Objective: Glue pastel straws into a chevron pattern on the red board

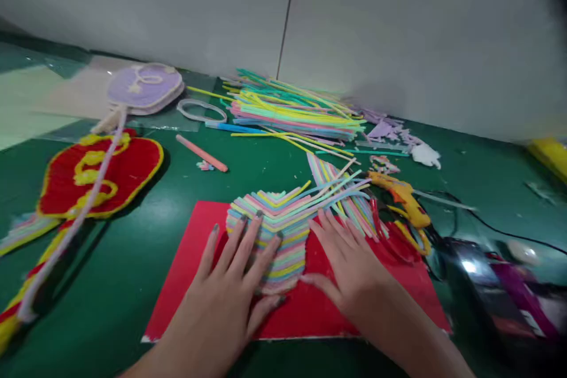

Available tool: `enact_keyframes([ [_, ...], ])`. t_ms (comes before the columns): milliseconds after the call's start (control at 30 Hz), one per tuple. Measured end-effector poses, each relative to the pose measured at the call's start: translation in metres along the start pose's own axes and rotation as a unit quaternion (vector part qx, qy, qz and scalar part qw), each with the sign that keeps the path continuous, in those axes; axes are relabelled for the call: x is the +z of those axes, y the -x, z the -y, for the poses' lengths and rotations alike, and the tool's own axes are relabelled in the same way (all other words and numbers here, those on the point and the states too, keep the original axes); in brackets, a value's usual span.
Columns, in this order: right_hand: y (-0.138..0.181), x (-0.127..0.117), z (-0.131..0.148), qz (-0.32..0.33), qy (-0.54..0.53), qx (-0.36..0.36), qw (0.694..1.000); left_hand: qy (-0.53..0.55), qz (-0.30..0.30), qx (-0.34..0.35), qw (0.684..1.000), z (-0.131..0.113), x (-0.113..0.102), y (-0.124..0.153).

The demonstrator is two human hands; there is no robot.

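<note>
My left hand (230, 274) lies flat with fingers spread on a striped, pastel heart-like piece (283, 230) made of coloured strips. My right hand (343, 260) rests flat beside it, fingers stretched out, touching the piece's right side. The piece lies on a red sheet (190, 271) on the green table (133, 230). Loose strip ends (341, 189) stick out to the right past my right fingers.
A pile of coloured strips (292, 109) lies behind. A yellow glue gun (405, 201) and red scissors (394, 230) sit right of the sheet. A red and yellow ornament (100, 174), a purple ornament (144, 85) and a pink stick (201, 153) lie left. A dark blurred object (482, 277) is at right.
</note>
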State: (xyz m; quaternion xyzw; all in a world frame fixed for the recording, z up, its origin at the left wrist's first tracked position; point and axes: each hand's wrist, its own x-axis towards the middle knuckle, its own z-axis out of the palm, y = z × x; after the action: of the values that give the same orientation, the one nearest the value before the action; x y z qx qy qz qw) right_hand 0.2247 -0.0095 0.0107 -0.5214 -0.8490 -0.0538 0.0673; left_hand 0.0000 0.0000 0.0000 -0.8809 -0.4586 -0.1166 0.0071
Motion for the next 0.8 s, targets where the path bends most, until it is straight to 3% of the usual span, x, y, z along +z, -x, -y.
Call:
enact_keyframes([
  [500,-0.002,0.004,-0.001,0.012,-0.042,0.030,0.999,-0.040,0.002,0.047,0.998,0.006,0.007,-0.002],
  [800,-0.020,-0.011,-0.020,-0.121,-0.126,0.140,0.975,-0.030,-0.014,0.035,0.999,0.004,0.002,-0.003],
])
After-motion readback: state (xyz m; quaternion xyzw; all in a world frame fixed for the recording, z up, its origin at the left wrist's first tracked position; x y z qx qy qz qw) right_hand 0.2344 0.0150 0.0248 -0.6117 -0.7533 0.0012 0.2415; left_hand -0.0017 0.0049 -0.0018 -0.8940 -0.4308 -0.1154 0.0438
